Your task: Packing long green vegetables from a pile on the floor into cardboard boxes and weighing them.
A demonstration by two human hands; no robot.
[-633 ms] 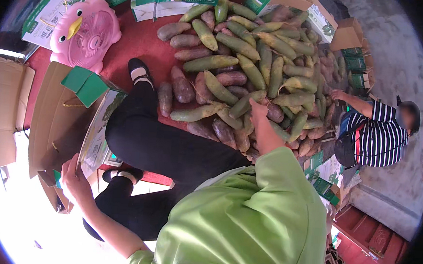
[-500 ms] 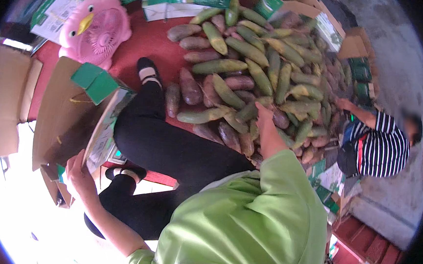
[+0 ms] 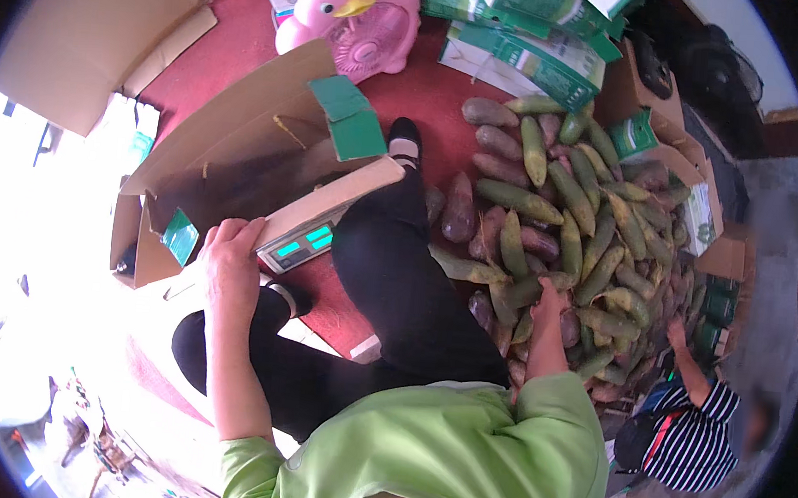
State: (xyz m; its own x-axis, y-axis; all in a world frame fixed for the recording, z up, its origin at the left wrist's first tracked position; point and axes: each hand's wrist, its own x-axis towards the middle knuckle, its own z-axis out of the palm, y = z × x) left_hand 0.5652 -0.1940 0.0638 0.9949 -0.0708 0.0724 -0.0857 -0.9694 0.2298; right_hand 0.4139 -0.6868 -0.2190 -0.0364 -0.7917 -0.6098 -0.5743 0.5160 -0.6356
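The left hand (image 3: 230, 258) is laid flat, fingers spread, on the open cardboard box (image 3: 239, 159) beside the scale (image 3: 312, 236). The right hand (image 3: 548, 301) is pressed into the pile of green and purple fruit (image 3: 558, 228) — whether anything is gripped cannot be told.

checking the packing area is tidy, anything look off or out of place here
One oddity: a pink bird-shaped plastic fan stands on the red floor among flattened brown cardboard boxes, beside the loose heap of long green and purple fruits. Nothing looks spilled or damaged.

My right hand (image 3: 548, 301) fingertips are buried in the fruit pile (image 3: 571, 242), so grip unclear. Cardboard box (image 3: 239, 159) interior is in shadow, contents unreadable. Lower left is blown out. Scale (image 3: 312, 234) readout too small.
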